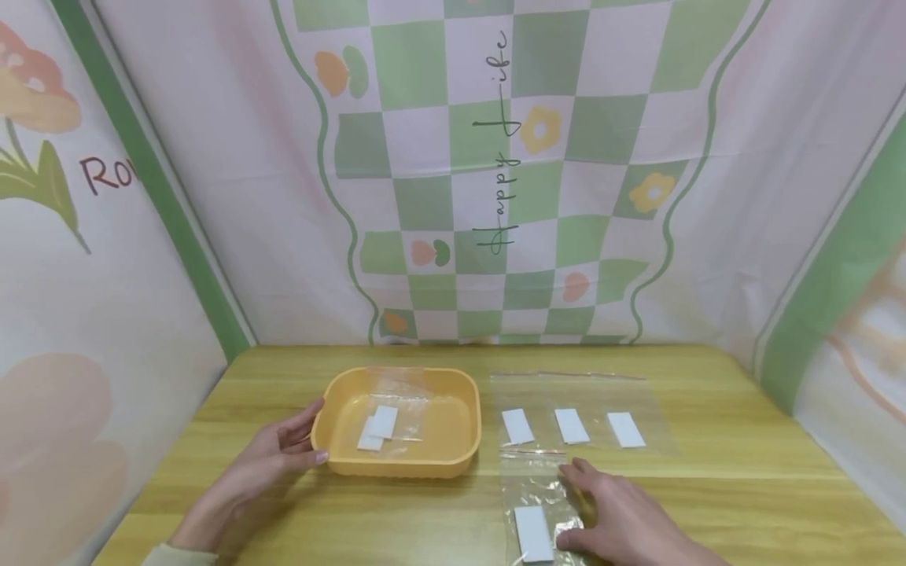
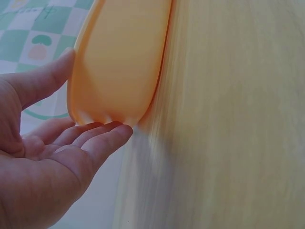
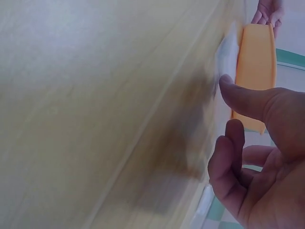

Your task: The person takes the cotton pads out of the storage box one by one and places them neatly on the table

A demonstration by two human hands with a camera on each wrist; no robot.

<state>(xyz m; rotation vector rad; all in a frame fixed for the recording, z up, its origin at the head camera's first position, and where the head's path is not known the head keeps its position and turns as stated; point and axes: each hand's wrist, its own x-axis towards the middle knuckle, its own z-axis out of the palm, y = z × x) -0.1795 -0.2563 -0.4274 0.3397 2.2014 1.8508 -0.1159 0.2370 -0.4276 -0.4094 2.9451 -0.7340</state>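
At the left end of a yellow plastic tray [image 1: 396, 469], my left hand [image 1: 272, 460] touches the wall with fingers and thumb spread. The left wrist view shows fairly straight fingers [image 2: 107, 143] against the tray's end and the thumb up at its rim. Inside the tray lie clear bags [image 1: 410, 417] with white rectangular cards [image 1: 384, 422]. My right hand [image 1: 619, 511] rests at the right edge of a clear zip bag [image 1: 534, 479] near the table's front, thumb and fingers apart. That bag contains a white card [image 1: 534, 533]. The right wrist view shows loosely bent fingers.
Right of the tray, a row of clear zip bags [image 1: 580, 389] lies flat, with 3 white cards [image 1: 571, 426] inside. Everything rests on a wood-grain table [image 1: 396, 519]. A checkered curtain [image 1: 481, 196] hangs behind its far edge, and printed cloth [image 1: 106, 314] flanks it.
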